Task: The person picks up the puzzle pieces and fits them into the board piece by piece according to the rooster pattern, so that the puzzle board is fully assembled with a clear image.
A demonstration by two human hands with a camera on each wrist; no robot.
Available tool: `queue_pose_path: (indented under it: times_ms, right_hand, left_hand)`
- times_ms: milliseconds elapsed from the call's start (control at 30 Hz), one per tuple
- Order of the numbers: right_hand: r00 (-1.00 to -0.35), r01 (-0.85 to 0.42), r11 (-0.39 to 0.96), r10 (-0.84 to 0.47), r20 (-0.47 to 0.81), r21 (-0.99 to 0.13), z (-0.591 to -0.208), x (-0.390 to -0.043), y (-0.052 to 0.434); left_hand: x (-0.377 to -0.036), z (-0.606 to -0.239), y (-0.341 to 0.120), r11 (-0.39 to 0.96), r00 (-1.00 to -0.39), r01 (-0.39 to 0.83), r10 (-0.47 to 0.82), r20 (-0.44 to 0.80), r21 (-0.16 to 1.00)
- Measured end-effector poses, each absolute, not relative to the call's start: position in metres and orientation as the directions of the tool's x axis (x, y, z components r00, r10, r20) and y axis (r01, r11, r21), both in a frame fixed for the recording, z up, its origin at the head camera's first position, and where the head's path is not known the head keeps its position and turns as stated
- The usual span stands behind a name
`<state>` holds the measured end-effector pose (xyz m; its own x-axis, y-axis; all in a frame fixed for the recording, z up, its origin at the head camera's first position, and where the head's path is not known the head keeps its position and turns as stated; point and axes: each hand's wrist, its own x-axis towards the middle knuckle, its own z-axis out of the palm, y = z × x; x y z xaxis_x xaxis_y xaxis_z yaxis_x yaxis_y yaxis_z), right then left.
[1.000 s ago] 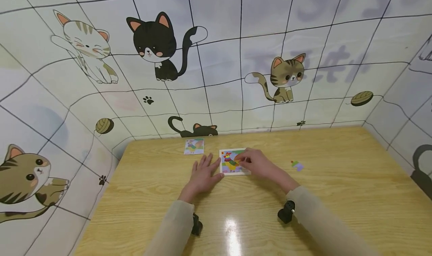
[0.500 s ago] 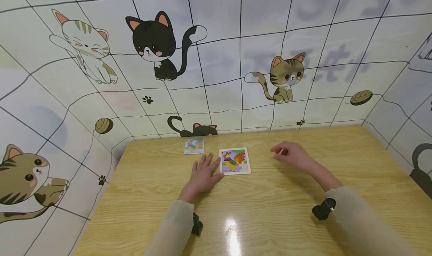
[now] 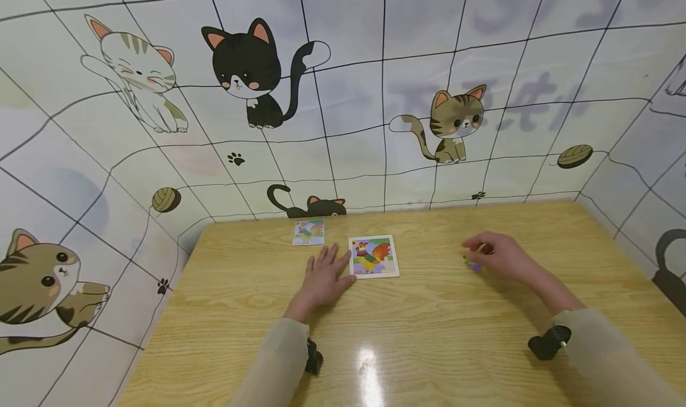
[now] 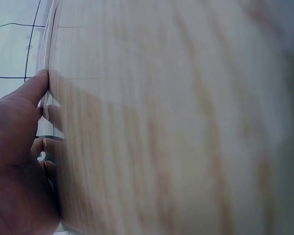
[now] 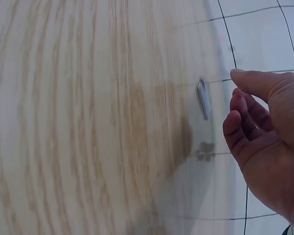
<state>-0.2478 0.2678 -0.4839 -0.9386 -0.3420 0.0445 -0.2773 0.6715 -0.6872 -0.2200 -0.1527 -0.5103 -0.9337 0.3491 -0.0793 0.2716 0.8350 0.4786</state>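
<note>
A white-framed jigsaw puzzle [image 3: 395, 259] with a rooster picture lies on the table. Its lower right corner shows a pale patch. My left hand [image 3: 321, 277] lies flat at the left side of it, index fingertip and thumb at the frame's edge; in the left wrist view that hand [image 4: 14, 142] rests on the wood. Over to the right, my right hand [image 3: 498, 255] hovers with loosely curved fingers above a small puzzle piece [image 3: 471, 265], coloured green and purple. The right wrist view shows this piece [image 5: 204, 99] edge-on on the table, a gap separating it from the fingertips [image 5: 238, 76].
A small card [image 3: 308, 232] with a paler rooster picture lies behind my left hand, near the back edge of the wooden table [image 3: 429, 335]. Walls with printed cats [image 3: 455, 124] rise behind the table and at both sides.
My right hand has left the puzzle's right part and moved right, to above the loose piece. More of the rooster picture now shows. The left hand has stayed in place.
</note>
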Motion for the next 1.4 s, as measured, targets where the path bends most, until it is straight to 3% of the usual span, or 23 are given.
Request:
queue_pose_path:
  times_ms: [300,800,1400]
  right_hand:
    - [-0.919,-0.256,0.668,-0.392,-0.038,-0.699,-0.500,-0.255,0.290]
    - [-0.914,-0.298,0.628,-0.406,0.025,-0.719,-0.509,-0.257,0.292]
    - [-0.891,-0.294,0.619,-0.454,-0.026,-0.728,-0.504,-0.256,0.289]
  left_hand:
    - [-0.219,-0.510,-0.151,0.838,-0.934,0.265,0.346,-0.088,0.477]
    - [-0.223,-0.522,-0.154,0.836,-0.938,0.269,0.340,-0.068,0.478]
    - [-0.219,-0.513,-0.152,0.833,-0.935,0.271,0.346,-0.073,0.482]
